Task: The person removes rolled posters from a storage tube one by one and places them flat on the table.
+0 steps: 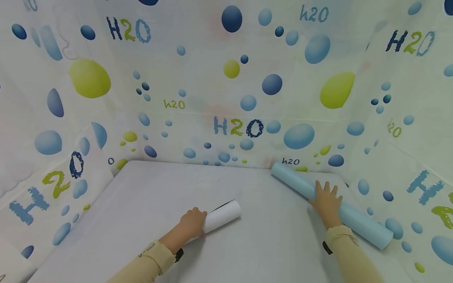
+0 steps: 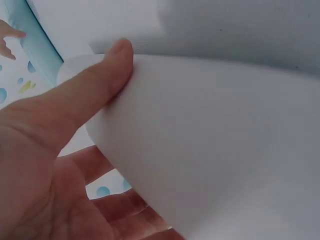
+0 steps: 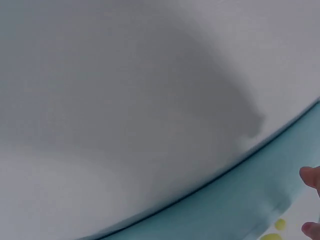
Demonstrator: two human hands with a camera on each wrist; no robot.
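A white paper-like roll (image 1: pixel 223 217) lies slanted across the middle of the table, and my left hand (image 1: pixel 192 223) grips its near part. In the left wrist view the thumb (image 2: pixel 112 70) presses along the top of the white roll (image 2: pixel 200 130), with the other fingers curled beneath. On the right, a longer light-blue roll (image 1: pixel 364 224) runs diagonally along the table's side. Over its middle is my right hand (image 1: pixel 326 202), fingers spread. Only two fingertips (image 3: pixel 311 176) enter the right wrist view, beside the blue roll (image 3: pixel 230 195).
The white table (image 1: pixel 170 181) reaches back to a patterned wall covering (image 1: pixel 198 78) with blue and green drops and H2O lettering. The same covering continues along both sides. The blue roll's far end meets the table's back edge.
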